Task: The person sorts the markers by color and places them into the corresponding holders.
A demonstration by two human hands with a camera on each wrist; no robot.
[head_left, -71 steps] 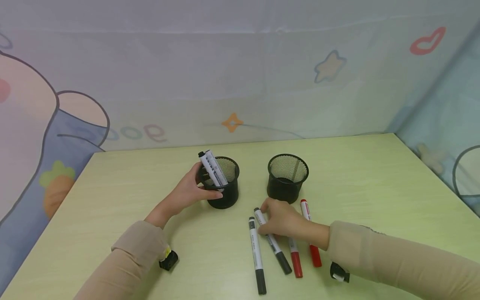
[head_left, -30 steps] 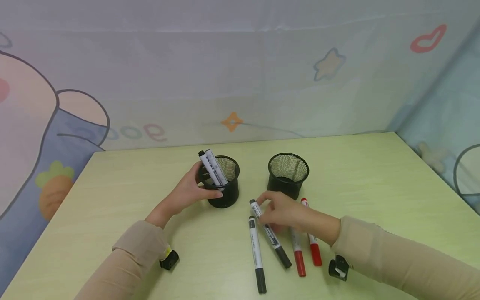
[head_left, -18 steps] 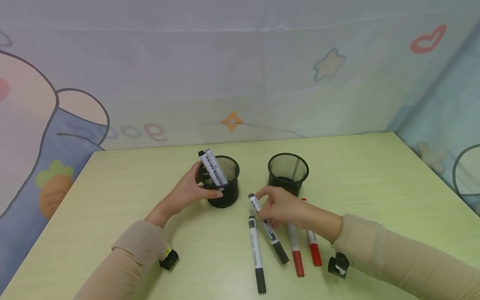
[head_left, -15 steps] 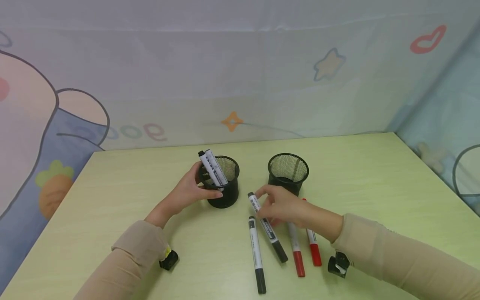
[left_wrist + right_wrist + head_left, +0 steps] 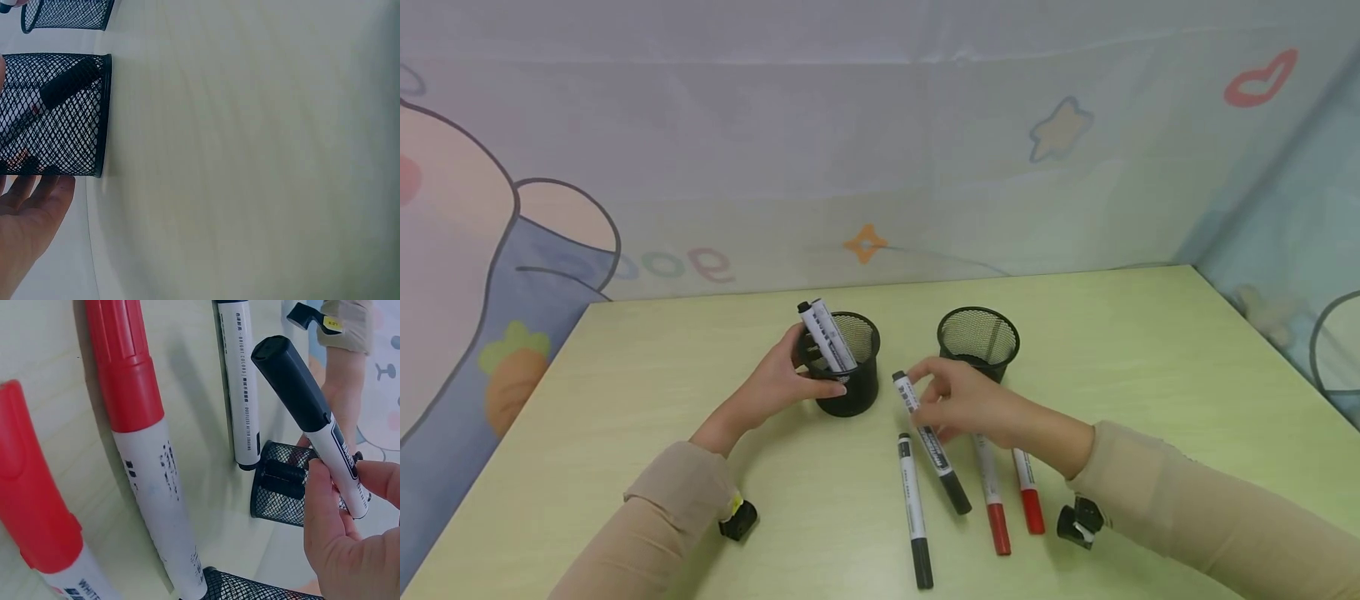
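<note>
My left hand grips the left black mesh pen cup, thumb along its near side. Two white markers with dark ends lean inside that cup. In the left wrist view, fingers lie against the mesh, and a marker's dark cap shows through it. My right hand pinches a black-capped whiteboard marker between thumb and fingers, tilted, its cap toward me. A second black-capped marker lies on the table just left of it. Two red-capped markers lie under and beside the right wrist.
The other black mesh pen cup stands behind my right hand, with no markers visible in it. A printed cloth hangs behind the table's far edge. Small black cameras sit at both wrists.
My right hand has picked up the black-capped marker from the table and moved it up and slightly left, toward the left cup. My left hand keeps holding its cup in place.
</note>
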